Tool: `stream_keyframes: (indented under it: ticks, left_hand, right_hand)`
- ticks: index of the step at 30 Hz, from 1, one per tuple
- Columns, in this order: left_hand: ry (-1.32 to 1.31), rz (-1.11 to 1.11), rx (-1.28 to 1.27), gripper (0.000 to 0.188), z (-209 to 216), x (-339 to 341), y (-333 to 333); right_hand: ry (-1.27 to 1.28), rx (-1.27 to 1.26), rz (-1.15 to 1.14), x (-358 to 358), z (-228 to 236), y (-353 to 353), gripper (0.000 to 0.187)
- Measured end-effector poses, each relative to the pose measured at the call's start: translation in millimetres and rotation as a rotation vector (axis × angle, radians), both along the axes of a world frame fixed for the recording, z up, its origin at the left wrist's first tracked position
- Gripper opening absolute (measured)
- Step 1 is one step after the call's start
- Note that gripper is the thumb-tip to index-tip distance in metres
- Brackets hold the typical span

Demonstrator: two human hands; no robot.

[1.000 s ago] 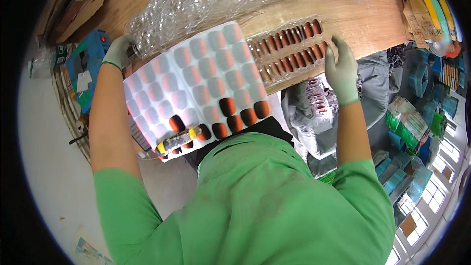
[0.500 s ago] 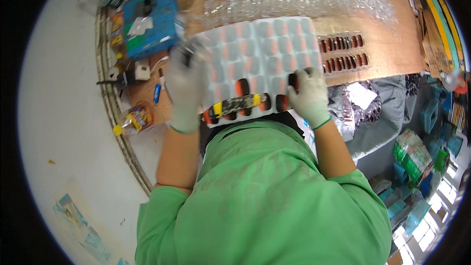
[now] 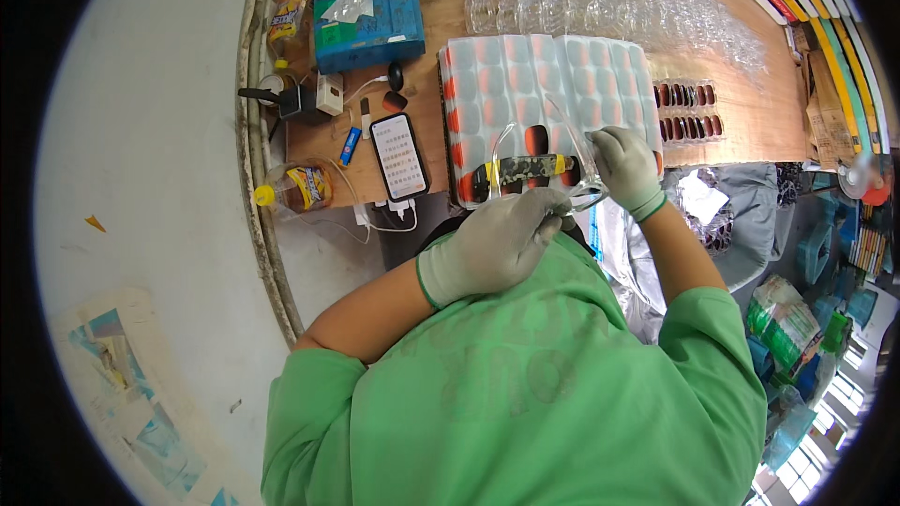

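A clear eyeglasses frame (image 3: 587, 195) is held low over the near edge of a pale sheet, its thin arms stretching away from me. My left hand (image 3: 497, 245) pinches the frame by its near side. Just beside the frame's right side, my right hand (image 3: 626, 173) has its fingers curled together; a small dark edge shows at the fingertips, too little to name. The sheet (image 3: 553, 84) carries rows of grey and orange rounded lens shapes. On it rest a dark oval lens (image 3: 536, 140) and a camouflage-patterned strip (image 3: 532, 170) with yellow bands, partly seen through the frame.
Left of the sheet are a phone (image 3: 399, 157), a blue box (image 3: 366, 14), a blue lighter-sized tube (image 3: 350, 146) and a drink bottle (image 3: 305, 186). Clear plastic trays (image 3: 600, 9) line the back. Dark lenses stand in racks (image 3: 686, 111) at the right.
My left hand has come from the sheet's left side down toward my body, now with the clear frame. My right hand has lifted slightly from the lenses on the sheet. The view has shifted left.
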State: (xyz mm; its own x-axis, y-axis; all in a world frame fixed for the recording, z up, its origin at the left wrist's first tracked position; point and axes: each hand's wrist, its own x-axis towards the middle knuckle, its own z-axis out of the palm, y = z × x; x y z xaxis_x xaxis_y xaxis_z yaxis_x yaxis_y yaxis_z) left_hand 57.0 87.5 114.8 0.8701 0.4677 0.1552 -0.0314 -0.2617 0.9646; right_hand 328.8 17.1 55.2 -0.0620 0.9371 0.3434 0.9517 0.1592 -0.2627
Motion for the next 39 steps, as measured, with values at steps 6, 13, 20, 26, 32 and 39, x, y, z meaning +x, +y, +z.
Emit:
stream_keyframes:
  ticks: [6,13,20,26,32,39]
  left_hand:
    - [0.129,0.339,0.179,0.023,-5,-2,22]
    - [0.141,0.211,0.158,0.028,2,31,7]
    - [0.075,0.043,-0.041,0.026,29,72,-3]
    - [0.175,0.102,0.081,0.022,35,96,-15]
    - [0.197,0.308,0.284,0.020,25,95,-24]
    - [0.232,0.311,0.281,0.021,19,71,-18]
  right_hand:
    - [0.951,0.246,-0.279,-87,23,-16,0.031]
    - [0.739,0.157,-0.179,-88,72,-21,0.023]
    - [1.398,0.098,-0.204,-39,90,-38,0.014]
    - [1.332,-0.491,0.010,38,97,-35,0.022]
    - [1.437,-0.444,-0.054,23,81,-30,0.018]
    - [1.276,-0.429,-0.097,-6,70,-27,0.021]
